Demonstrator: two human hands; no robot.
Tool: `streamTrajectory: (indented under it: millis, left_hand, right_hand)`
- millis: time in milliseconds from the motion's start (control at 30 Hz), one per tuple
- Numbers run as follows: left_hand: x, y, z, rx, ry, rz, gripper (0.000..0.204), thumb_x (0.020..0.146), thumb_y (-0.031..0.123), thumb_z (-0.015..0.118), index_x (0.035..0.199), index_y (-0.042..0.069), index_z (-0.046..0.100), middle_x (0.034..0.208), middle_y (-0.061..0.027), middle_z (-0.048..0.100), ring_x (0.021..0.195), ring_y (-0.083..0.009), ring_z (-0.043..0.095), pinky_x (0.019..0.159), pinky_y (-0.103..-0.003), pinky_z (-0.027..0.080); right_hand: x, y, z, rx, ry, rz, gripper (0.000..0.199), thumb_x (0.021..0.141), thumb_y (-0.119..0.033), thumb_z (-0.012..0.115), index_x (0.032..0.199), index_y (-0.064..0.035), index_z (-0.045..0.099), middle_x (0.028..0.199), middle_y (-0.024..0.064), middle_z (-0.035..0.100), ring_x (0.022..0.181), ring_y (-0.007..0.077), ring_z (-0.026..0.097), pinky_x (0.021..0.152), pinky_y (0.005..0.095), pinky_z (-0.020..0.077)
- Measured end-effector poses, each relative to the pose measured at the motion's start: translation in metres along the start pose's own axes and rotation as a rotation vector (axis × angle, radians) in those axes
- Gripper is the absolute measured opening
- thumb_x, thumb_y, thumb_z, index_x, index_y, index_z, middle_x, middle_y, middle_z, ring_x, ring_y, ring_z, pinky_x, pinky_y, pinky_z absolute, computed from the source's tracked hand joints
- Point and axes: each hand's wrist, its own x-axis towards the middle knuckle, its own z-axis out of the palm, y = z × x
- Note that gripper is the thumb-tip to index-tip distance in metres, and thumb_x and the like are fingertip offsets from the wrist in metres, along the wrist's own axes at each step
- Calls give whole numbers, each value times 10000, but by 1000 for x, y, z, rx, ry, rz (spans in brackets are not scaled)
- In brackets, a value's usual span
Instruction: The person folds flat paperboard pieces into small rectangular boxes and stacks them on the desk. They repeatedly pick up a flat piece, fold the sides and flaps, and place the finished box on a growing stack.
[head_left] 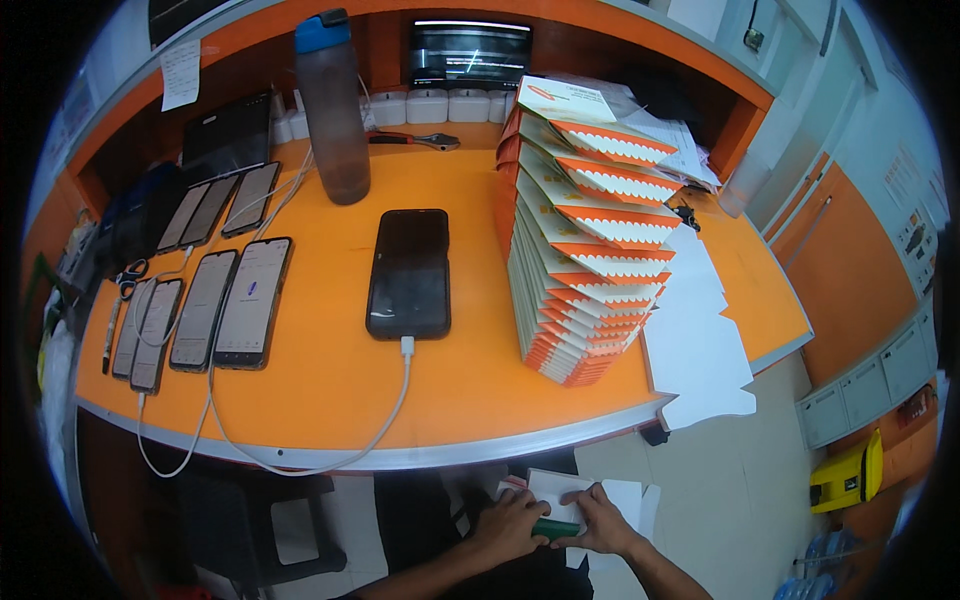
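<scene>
at six o'clock, by our lap, our left hand (508,524) and right hand (603,522) are both curled tight on a small green thing (556,528). it sits between them, by a white card (553,490). from our hands, a tall pile of orange and white boxes (600,260) stands at twelve o'clock on the orange surface (465,400). a black phone (408,275) lies at eleven o'clock, with a white wire (407,347) plugged in.

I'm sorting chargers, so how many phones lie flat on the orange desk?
8: four phones front left, three phones behind those, one black phone alone in the middle. Others may be hidden.
</scene>
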Motion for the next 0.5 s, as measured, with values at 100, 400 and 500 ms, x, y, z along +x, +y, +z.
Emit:
streamTrajectory:
  millis: [100,400,500]
  left_hand:
    - [0,1,5,32,31,10,396,752,333,797,1063,130,662,1084,-91,580,1139,-319,543,943,-471,471]
    - [8,13,10,141,27,-39,344,736,309,800,976,105,663,1076,-91,598,1141,-308,554,930,-477,455]
    - [9,14,12,150,41,-52,336,756,311,795,972,94,656,1071,-97,613,1139,-315,561,935,-477,451]
  right_hand:
    - [-1,1,1,26,-10,39,824,614,-445,951,1253,-128,538,1106,192,469,1062,391,539,929,430,521]
    - [3,1,-1,-49,-4,85,833,588,-451,952,1255,-170,538,1076,186,486,1032,402,574,920,450,522]
    - [2,0,-2,-34,46,53,771,599,-389,959,1216,-146,566,1040,156,500,1011,352,586,888,417,530]
